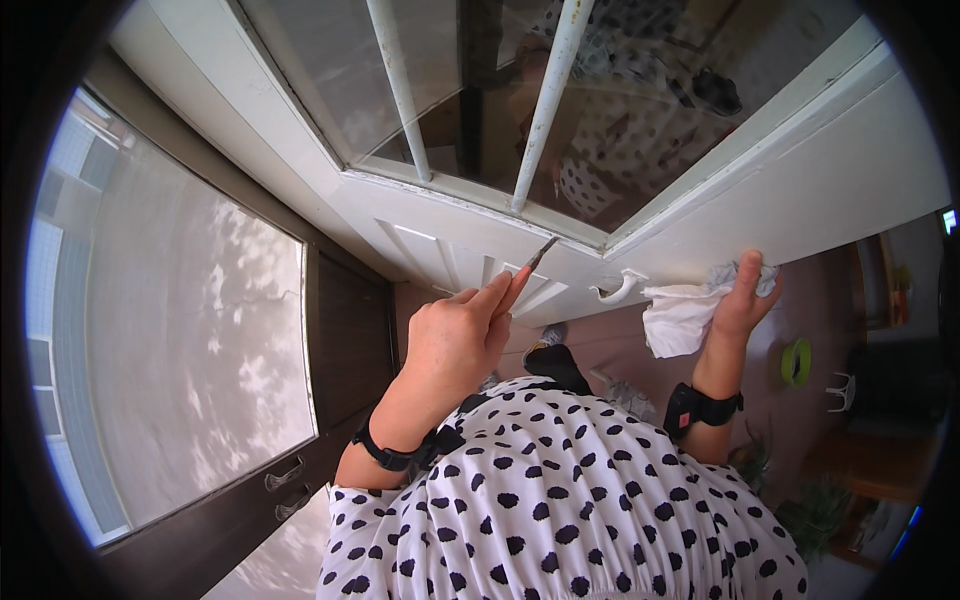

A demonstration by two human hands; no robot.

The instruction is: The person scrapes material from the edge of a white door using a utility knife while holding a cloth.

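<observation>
My left hand [455,335] is closed around a slim tool with a dark, narrow metal tip [541,253]. The index finger lies along it, and the handle is mostly hidden in the hand. The tip is at the lower frame of the window in a white door [450,250]; whether it touches cannot be made out. My right hand [741,303] grips a white cloth [682,318] by the door's edge, thumb raised. Part of the cloth hangs down beside a white door handle [620,287].
White bars [550,110] run across the door's dark glass [490,100], which reflects spotted clothing. On the left stands a dark frame with a pale pane [220,320] and metal pulls [285,473]. A green round object [796,361] and plants [815,515] are at the right.
</observation>
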